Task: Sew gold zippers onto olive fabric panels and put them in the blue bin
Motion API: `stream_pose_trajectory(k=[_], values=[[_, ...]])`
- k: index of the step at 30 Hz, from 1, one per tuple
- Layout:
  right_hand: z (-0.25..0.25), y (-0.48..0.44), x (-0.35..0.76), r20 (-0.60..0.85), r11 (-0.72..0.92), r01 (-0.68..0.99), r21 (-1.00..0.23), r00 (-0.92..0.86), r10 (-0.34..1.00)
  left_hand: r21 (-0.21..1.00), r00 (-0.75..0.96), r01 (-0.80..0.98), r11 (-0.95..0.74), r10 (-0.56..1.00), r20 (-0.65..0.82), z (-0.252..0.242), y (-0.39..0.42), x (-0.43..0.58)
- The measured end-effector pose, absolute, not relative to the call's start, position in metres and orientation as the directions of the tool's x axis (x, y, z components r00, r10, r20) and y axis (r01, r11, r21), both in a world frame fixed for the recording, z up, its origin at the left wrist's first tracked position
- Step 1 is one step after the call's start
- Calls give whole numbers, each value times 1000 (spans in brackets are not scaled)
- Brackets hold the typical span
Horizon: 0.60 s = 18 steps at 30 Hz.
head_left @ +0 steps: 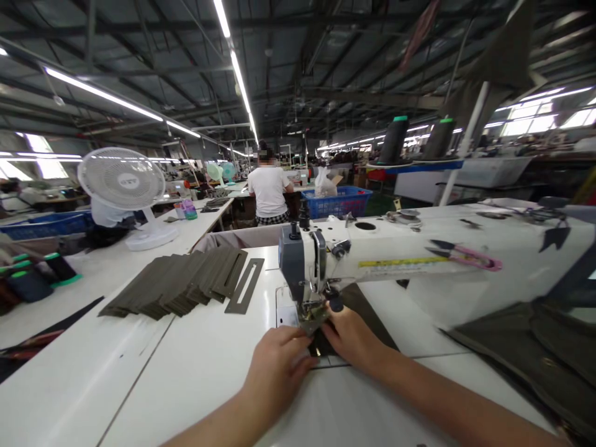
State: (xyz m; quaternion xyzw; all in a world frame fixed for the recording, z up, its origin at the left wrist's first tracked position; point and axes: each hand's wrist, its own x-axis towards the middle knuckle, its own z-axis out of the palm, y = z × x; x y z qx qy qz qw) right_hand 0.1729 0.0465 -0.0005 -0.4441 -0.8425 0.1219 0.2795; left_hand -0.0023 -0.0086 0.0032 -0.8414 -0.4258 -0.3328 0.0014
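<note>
A dark olive fabric piece lies under the needle area of a white sewing machine. My left hand is at the fabric's near left edge, with its fingers curled and pinching the edge just in front of the presser foot. Right of the needle, my right hand is closed on the same fabric, thumb and fingertips close to the foot. A small olive flap shows between the two hands. The fingertips are partly hidden by the fabric and machine head.
Left of the machine lies a fanned stack of olive fabric pieces, beside a single slotted piece. Pink thread snips rest on the machine arm. More dark fabric lies at right. A white fan, blue basket and seated person are beyond.
</note>
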Motion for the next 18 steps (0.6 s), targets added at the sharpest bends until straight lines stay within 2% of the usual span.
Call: stream_pose_trajectory(k=[3,8,18], values=[[-5,48,172,367,529,711,-463,-389,845,69,602,652,-755,571,559,-2,-6,0],[-7,50,172,345,491,747,-448,-363,866,-110,724,616,-780,506,469,-3,3,4],[-4,49,168,315,417,821,-390,-306,898,-143,743,603,-785,487,459,-1,7,4]])
